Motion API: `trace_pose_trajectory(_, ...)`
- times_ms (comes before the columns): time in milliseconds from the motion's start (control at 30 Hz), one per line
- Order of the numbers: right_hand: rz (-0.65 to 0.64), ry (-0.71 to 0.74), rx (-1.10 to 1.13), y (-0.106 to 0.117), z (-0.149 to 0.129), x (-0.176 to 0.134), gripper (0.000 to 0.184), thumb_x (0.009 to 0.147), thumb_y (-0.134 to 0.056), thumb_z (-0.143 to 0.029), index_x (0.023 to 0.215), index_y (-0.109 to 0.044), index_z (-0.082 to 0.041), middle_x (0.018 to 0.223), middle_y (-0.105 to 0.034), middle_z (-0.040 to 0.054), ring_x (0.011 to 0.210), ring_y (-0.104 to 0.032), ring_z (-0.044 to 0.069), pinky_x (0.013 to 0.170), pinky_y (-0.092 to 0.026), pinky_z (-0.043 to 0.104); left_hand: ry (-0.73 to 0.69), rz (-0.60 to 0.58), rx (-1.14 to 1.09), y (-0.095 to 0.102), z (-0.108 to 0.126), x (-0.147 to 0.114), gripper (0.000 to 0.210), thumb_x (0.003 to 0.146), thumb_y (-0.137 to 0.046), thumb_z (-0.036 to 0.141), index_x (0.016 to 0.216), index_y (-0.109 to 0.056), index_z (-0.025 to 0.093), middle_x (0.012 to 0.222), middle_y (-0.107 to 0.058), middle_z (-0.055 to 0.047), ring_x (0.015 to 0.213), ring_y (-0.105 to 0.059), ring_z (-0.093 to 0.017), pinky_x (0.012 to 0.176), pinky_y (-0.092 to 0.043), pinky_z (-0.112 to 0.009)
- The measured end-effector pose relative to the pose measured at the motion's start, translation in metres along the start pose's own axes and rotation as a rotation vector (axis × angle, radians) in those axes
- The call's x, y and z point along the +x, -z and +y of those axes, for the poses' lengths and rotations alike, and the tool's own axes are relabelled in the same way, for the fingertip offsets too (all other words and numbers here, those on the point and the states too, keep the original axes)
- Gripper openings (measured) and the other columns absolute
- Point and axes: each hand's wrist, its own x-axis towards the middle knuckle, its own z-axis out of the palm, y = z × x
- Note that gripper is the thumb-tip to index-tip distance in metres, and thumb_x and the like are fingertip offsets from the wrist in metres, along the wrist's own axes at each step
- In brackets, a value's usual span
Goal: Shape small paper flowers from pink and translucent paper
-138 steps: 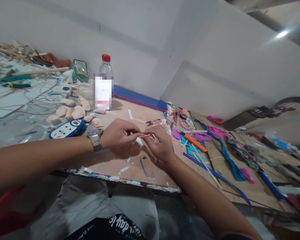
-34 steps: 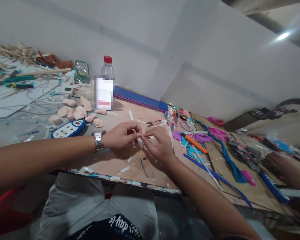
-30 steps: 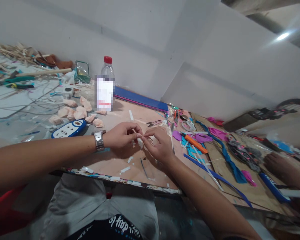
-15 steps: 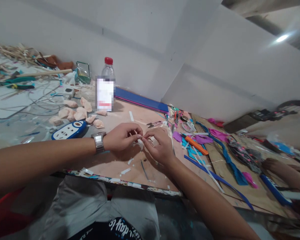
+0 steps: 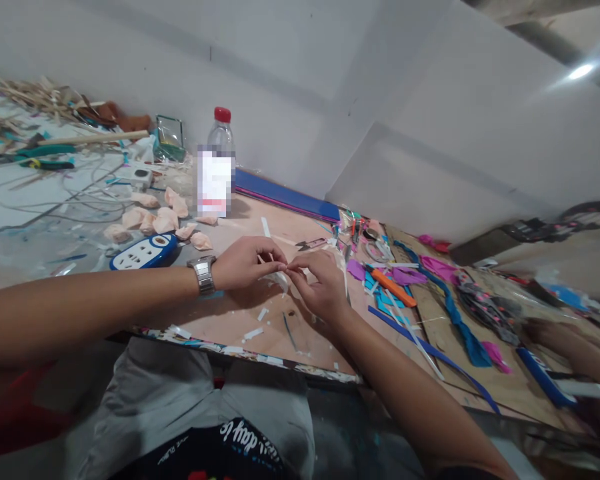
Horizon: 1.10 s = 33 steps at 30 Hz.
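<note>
My left hand [image 5: 253,262], with a metal watch [image 5: 204,275] on its wrist, pinches a small white strip [image 5: 281,280] at the fingertips. My right hand [image 5: 320,280] meets it there, thumb and forefinger pressed together at the strip's upper end. Most of the strip is covered by my fingers, so its exact kind is unclear. Just behind my hands lies a pair of thread snips [image 5: 311,244]. White scraps [image 5: 253,333] and a thin dark strip [image 5: 289,332] rest on the board in front of them.
Peach-coloured crumpled pieces [image 5: 166,220] and a blue-white power strip [image 5: 145,252] lie left. A red-capped bottle [image 5: 223,137] stands behind. To the right are an orange cutter [image 5: 393,288], a blue ribbon [image 5: 455,313] and another person's arm [image 5: 575,347].
The view has shifted slightly, so the bench appears a little higher. My hands stay together at the white strip, with only small finger movements.
</note>
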Motion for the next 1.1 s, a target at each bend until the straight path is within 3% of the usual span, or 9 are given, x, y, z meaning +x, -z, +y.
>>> trace_pose_trajectory(433, 0.08, -0.038, -0.036, 0.0001, 0.0027, 0.0017, 0.013, 0.096, -0.077, -0.032, 0.09, -0.069, -0.024, 0.085, -0.076, 0.0021, 0.084, -0.07, 0.023, 0.084, -0.049, 0.042, -0.184, 0.039, 0.037, -0.0012, 0.0053, -0.0021, 0.022, 0.101, -0.067, 0.035, 0.099, -0.082, 0.02, 0.095, -0.079, -0.005, 0.087, -0.071, -0.016, 0.079, -0.052, -0.028)
trace_pose_trajectory(633, 0.081, -0.061, 0.012, 0.0002, 0.0016, 0.0021, 0.014, 0.095, -0.078, -0.032, 0.088, -0.069, -0.024, 0.085, -0.075, 0.0023, 0.085, -0.07, 0.022, 0.083, -0.051, 0.041, -0.103, 0.0, -0.059, -0.0021, 0.002, -0.001, 0.018, 0.099, -0.071, 0.034, 0.098, -0.081, 0.019, 0.095, -0.079, -0.005, 0.089, -0.071, -0.015, 0.081, -0.051, -0.028)
trace_pose_trajectory(767, 0.051, -0.045, 0.025, 0.001, 0.0001, 0.0023, 0.011, 0.095, -0.079, -0.03, 0.09, -0.071, -0.025, 0.087, -0.077, 0.0032, 0.086, -0.071, 0.023, 0.084, -0.052, 0.042, -0.039, -0.002, -0.068, -0.0024, 0.0002, -0.0015, 0.021, 0.102, -0.064, 0.032, 0.098, -0.079, 0.019, 0.092, -0.077, -0.005, 0.082, -0.069, -0.014, 0.078, -0.051, -0.027)
trace_pose_trajectory(1100, 0.09, -0.017, 0.017, 0.0025, -0.0046, 0.0034, 0.009, 0.093, -0.081, -0.027, 0.092, -0.072, -0.025, 0.089, -0.077, 0.0037, 0.089, -0.068, 0.024, 0.086, -0.052, 0.044, -0.024, -0.035, -0.09, -0.0028, 0.0047, -0.002, 0.022, 0.101, -0.06, 0.028, 0.098, -0.078, 0.017, 0.09, -0.075, -0.005, 0.082, -0.069, -0.014, 0.078, -0.051, -0.027)
